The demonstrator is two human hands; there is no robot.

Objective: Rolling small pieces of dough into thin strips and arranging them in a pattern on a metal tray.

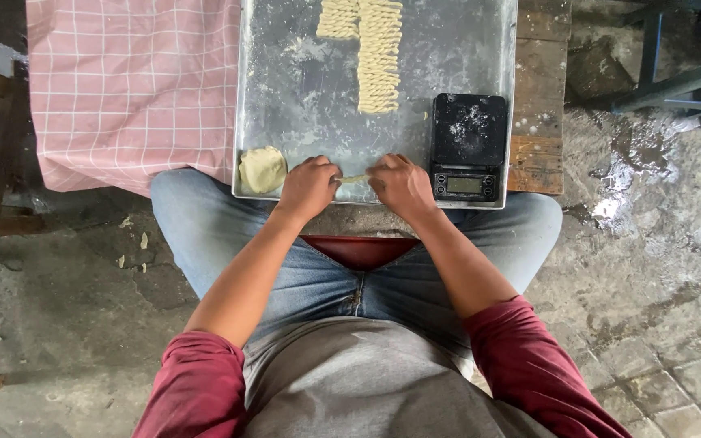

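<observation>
While pinched, dough strip (354, 178) between hands

Bare floured tray (310, 89) lies open ahead of the hands; twisted dough rows (375, 53) (centre), scale (468, 146) and dough lump (262, 169) hem it.

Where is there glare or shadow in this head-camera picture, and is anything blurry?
Head view: soft daylight; glare on the wet stone floor at right; dim shadow along the left edge; the floury metal tray looks matte; both hands, left hand and right hand, appear sharp, unblurred.
</observation>
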